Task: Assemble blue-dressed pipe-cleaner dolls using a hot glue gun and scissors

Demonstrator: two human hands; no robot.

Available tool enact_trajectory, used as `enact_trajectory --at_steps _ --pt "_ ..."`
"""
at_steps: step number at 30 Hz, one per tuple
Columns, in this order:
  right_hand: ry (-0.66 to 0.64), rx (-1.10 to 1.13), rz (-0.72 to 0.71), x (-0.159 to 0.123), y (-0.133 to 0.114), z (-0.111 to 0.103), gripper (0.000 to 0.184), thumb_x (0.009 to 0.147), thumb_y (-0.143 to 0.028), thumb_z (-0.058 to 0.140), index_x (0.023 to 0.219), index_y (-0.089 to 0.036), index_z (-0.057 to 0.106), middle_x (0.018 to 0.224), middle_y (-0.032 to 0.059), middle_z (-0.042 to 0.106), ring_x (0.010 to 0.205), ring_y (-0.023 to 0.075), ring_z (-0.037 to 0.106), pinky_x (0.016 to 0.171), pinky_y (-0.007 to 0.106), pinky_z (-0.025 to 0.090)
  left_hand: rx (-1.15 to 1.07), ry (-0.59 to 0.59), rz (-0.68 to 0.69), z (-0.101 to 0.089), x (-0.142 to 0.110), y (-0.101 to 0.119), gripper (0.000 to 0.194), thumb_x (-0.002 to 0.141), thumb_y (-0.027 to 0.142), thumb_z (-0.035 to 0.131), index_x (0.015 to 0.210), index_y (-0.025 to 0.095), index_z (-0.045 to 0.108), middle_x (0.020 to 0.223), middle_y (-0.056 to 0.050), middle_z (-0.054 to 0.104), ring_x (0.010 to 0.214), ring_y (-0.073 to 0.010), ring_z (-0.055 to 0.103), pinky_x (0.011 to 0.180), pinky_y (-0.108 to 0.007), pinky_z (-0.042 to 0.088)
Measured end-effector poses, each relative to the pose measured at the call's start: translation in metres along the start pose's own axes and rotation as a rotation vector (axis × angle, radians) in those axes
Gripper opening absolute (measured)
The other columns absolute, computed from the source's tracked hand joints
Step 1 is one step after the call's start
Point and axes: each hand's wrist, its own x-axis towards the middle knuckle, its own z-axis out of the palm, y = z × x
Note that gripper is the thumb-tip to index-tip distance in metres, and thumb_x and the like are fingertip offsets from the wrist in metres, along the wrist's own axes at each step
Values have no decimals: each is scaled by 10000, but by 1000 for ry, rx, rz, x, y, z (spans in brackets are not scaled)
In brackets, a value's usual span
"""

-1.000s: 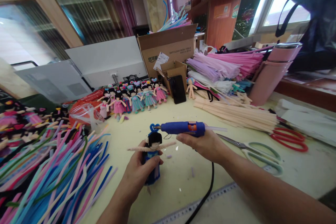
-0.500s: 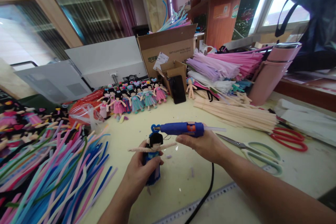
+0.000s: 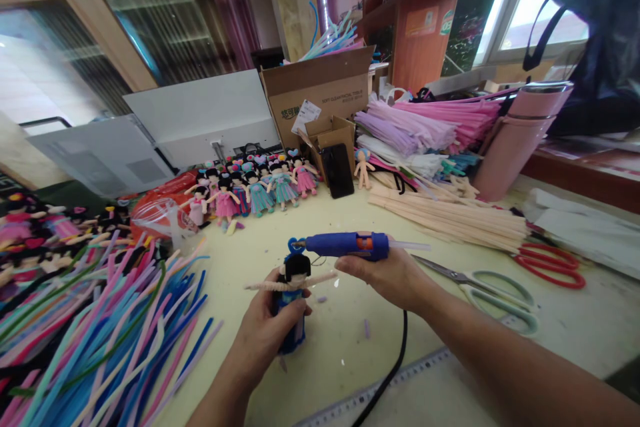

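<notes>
glue gun (image 3: 347, 246) is grasped in the fingers of the right hand (image 3: 403, 277), nozzle at the blue heart (image 3: 296, 253) atop the doll (image 3: 297, 268), clasped over the tabletop (image 3: 345, 353) by the left hand's (image 3: 265, 327) fingers, steady alignment seemingly being called for.

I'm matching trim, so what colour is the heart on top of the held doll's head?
The heart is blue, seen best in the head view.

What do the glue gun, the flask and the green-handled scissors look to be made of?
Glue gun: probably matte plastic, evenly blue.
Flask: perhaps painted metal, pink with a shiny rim.
Scissors: metal blades with a dull sheen; pale green handles, likely plastic.
</notes>
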Motion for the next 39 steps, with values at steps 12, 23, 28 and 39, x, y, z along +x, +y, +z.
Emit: enact_trajectory --at_steps 12,23,28,39 --pt "18 79 40 0 2 0 294 730 -354 622 975 -229 727 687 -19 637 569 101 468 534 222 407 -16 6 -9 1 -2 4 319 655 266 633 960 187 581 786 -19 649 645 -170 609 608 -288 465" --pt "9 77 53 1 3 0 305 738 -347 617 1007 -251 722 678 -21 631 558 97 451 503 210 383 -21 11 -29 0 -1 2 322 647 285 633 950 189 579 809 -35 658 656 -180 622 569 -279 473" --pt "-1 75 53 1 2 0 297 744 -327 613 1013 -263 721 694 -26 643 578 100 471 530 213 400 -40 14 -29 1 -1 2 314 651 283 635 944 187 575 799 -23 649 650 -168 611 571 -264 455" --pt "12 18 57 1 2 1 288 743 -327 615 999 -257 726 724 -21 670 598 112 490 565 233 436 -12 28 -31 0 0 1 303 642 297 637 921 193 584 809 -37 663 669 -189 634 567 -275 472"
